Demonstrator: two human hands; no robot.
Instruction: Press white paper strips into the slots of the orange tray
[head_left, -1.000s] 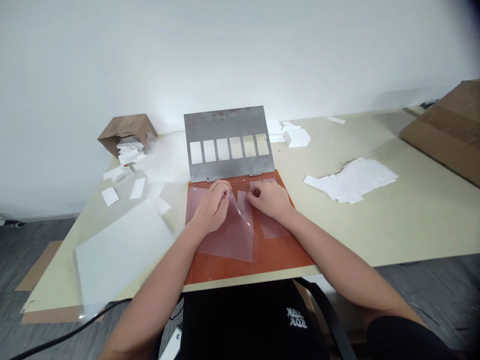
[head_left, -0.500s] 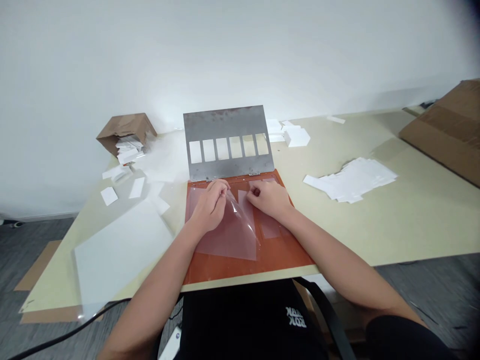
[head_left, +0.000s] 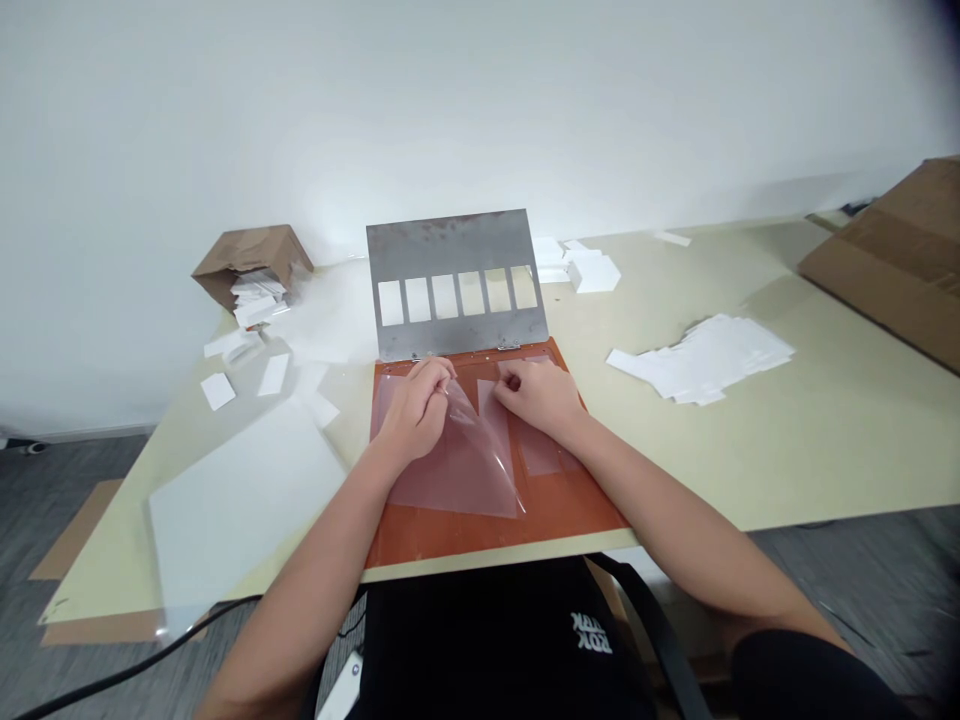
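Note:
My left hand (head_left: 415,412) pinches the upper right corner of a clear plastic film (head_left: 457,485), which curls up from an orange-brown board (head_left: 480,540). The film's lower part lies on that board. My right hand (head_left: 546,398) is closed, resting on the board's right half beside a flat translucent strip (head_left: 493,410). Whatever its fingertips may hold is hidden. Another translucent piece (head_left: 544,458) lies beneath and below this hand. Hinged to the board's far edge, a grey metal plate (head_left: 450,245) with a row of several rectangular windows stands raised.
At the left, a small cardboard box (head_left: 289,250) spills white cards, and a large translucent sheet (head_left: 240,510) overhangs the table edge. A spread of white cards (head_left: 720,355) lies right. Behind the plate sits a white stack (head_left: 592,272). A big cardboard box (head_left: 892,265) stands far right.
My left hand has shifted slightly left with the film corner, and the film's curled fold has moved a little. My right hand has stayed in place.

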